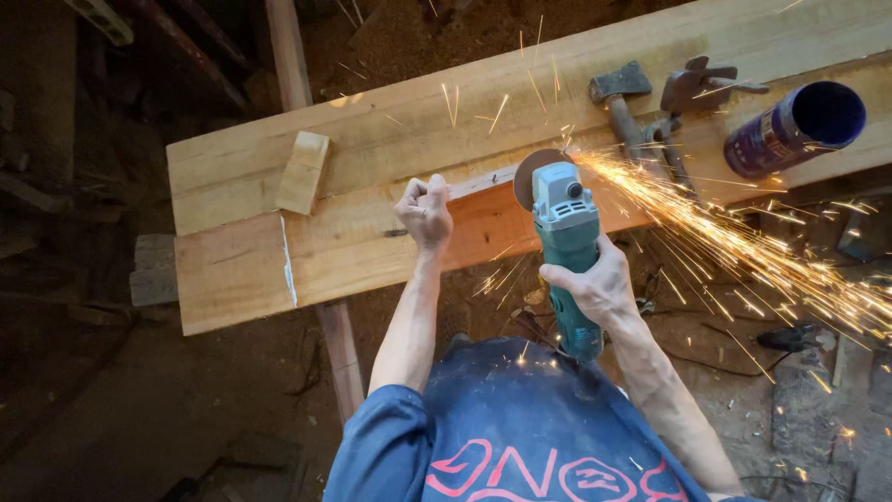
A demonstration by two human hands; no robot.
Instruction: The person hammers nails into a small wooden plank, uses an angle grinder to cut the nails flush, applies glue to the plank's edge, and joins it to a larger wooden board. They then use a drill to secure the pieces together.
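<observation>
My right hand [596, 284] grips the teal body of an angle grinder [567, 242]. Its disc [534, 177] touches something small at the seam between two wide wooden planks [353, 232], and a dense stream of sparks [743, 251] flies off to the right. My left hand [425, 214] is closed into a fist on the plank just left of the disc, pinching a thin metal piece that I cannot make out clearly.
A small wood block [303, 172] lies on the far plank at left. A hatchet [624, 102], a metal tool [697, 88] and a purple cylindrical can [794, 128] lie at right. Dirt floor with scrap timber lies below; a power cord [706, 358] trails at right.
</observation>
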